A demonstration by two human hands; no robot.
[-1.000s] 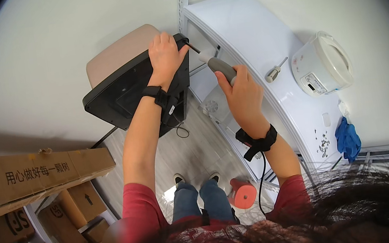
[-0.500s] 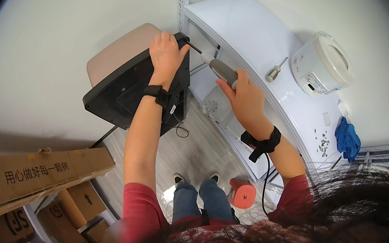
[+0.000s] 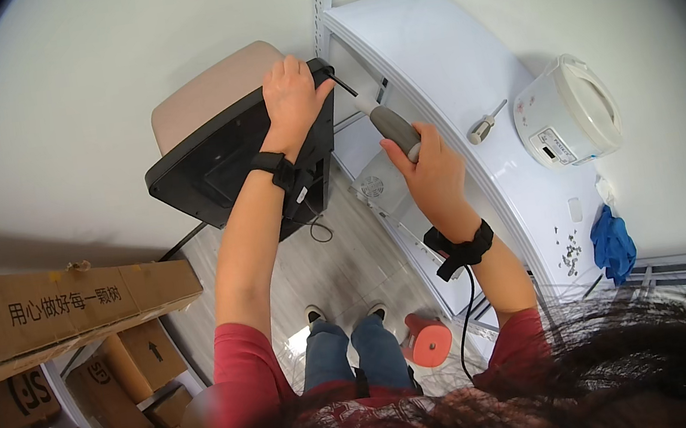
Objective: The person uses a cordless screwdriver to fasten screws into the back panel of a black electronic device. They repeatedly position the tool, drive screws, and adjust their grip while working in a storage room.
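A beige and black boxy appliance stands tilted by the wall, its flat black face toward me; its kind is unclear. My left hand grips the upper edge of that black face near its right corner, fingers over the rim and thumb along it. In my right hand is a screwdriver with a grey handle and a dark shaft. The shaft reaches the appliance's upper right corner, close to my left thumb. Whether the tip sits in a screw is too small to tell.
To the right, a white shelf top bears a second screwdriver, a white rice cooker, several small screws and a blue cloth or bag. A red stool stands by my feet. Cardboard boxes fill the left.
My right hand and the screwdriver handle have shifted very slightly. My left hand keeps its hold on the appliance's edge.
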